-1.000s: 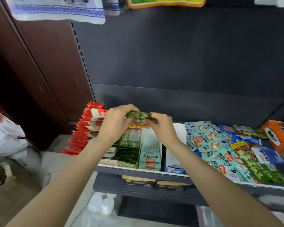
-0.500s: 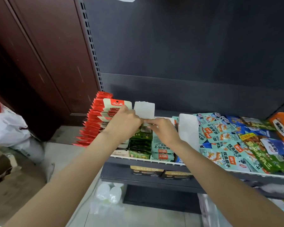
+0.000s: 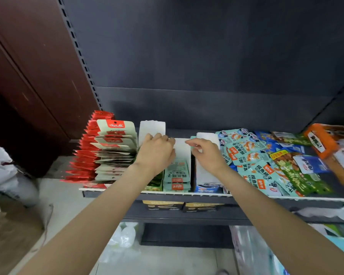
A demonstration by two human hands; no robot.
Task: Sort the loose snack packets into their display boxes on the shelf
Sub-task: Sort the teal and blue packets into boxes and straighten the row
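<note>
A person's left hand (image 3: 156,153) curls, knuckles up, over the green packets (image 3: 157,183) in a display box on the shelf (image 3: 187,194), its fingertips at the box's white flap (image 3: 151,128); whether it grips a packet cannot be told. The right hand (image 3: 206,153) hovers over the next white box (image 3: 204,171), thumb and forefinger nearly pinched, holding nothing visible. Teal packets (image 3: 176,178) fill the box between them. Loose packets (image 3: 262,161) lie heaped to the right.

Bare forearms, no sleeves, no jewellery visible.
</note>
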